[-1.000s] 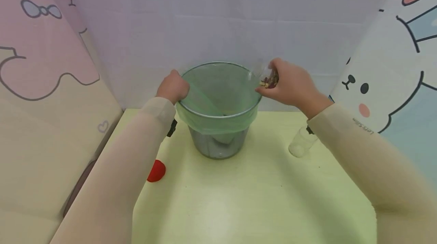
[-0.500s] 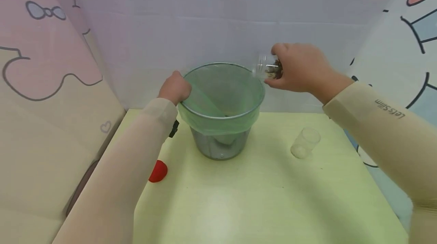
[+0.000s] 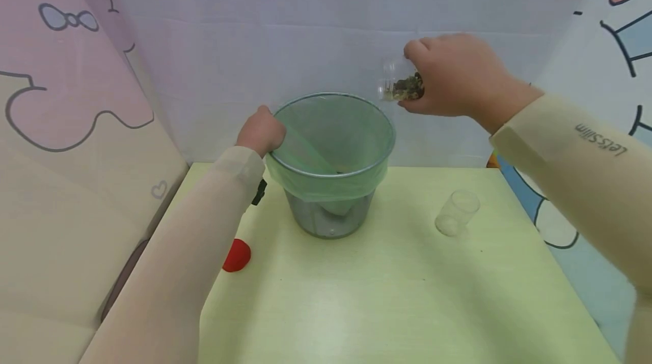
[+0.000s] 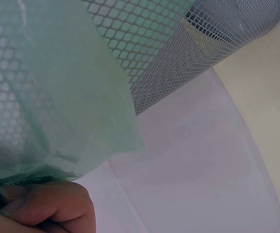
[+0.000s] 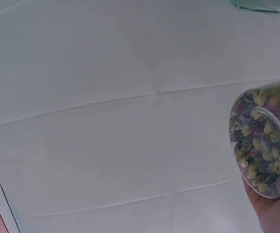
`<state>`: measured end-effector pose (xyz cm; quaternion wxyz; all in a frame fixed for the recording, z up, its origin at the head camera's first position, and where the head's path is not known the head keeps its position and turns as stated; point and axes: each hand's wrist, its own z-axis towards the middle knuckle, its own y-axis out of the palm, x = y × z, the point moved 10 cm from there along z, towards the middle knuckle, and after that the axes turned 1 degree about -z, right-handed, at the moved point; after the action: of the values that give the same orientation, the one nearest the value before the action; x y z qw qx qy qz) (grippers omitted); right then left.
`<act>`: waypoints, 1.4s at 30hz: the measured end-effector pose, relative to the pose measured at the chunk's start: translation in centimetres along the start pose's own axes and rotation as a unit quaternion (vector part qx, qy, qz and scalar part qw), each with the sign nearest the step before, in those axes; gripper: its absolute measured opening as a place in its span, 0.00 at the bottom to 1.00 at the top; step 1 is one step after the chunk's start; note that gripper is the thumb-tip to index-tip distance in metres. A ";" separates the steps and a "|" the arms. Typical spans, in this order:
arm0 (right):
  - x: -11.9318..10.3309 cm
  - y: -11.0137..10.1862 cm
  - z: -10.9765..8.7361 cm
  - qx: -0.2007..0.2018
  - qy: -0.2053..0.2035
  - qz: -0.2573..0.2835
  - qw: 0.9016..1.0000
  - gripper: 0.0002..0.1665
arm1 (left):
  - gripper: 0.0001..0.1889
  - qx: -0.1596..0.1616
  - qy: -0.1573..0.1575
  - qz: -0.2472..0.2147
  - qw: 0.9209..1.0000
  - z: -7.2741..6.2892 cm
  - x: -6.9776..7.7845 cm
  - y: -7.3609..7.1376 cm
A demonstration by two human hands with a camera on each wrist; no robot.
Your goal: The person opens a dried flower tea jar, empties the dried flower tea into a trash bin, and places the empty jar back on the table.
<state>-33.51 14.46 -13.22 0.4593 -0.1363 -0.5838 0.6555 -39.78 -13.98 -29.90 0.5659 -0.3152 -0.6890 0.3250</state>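
Observation:
My left hand [image 3: 261, 131] grips the left rim of a wire-mesh waste bin [image 3: 330, 221] lined with a green bin bag [image 3: 328, 184]; in the left wrist view its curled fingers [image 4: 57, 206] are right at the bag's folded edge. Up to the right of the bin, my right hand [image 3: 458, 76] holds a clear jar [image 3: 399, 86] by its base end, tipped on its side with the mouth toward the left. Dried flower buds, yellowish and dark pink, lie inside the jar, and the right wrist view shows them packed against its bottom [image 5: 261, 141].
A second clear jar [image 3: 455, 214] lies tilted on the pale green table [image 3: 351, 296] at the right. On the left, a red round thing [image 3: 237, 255] is partly hidden by my left sleeve. White and cartoon-printed cloth walls enclose the back and sides.
My right hand has lifted the jar of dried flowers up and slightly right, away from the bin's rim. The second clear jar has come fully into view. My left hand stays on the rim.

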 end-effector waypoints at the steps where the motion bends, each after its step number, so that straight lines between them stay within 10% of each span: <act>1: -0.1 -0.1 0.1 -0.001 -0.003 -0.007 1.000 0.41 | 0.37 0.000 0.000 -0.002 1.000 0.0 0.0 0.0; 42: -1.0 -0.7 2.2 -0.005 -0.072 -0.147 0.987 0.39 | 0.35 0.000 -0.006 0.002 1.000 -0.4 0.2 0.0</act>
<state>-34.21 12.22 -12.38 0.5069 -0.0038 -0.6319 0.5863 -39.46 -13.78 -29.77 0.5612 -0.3143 -0.6918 0.3282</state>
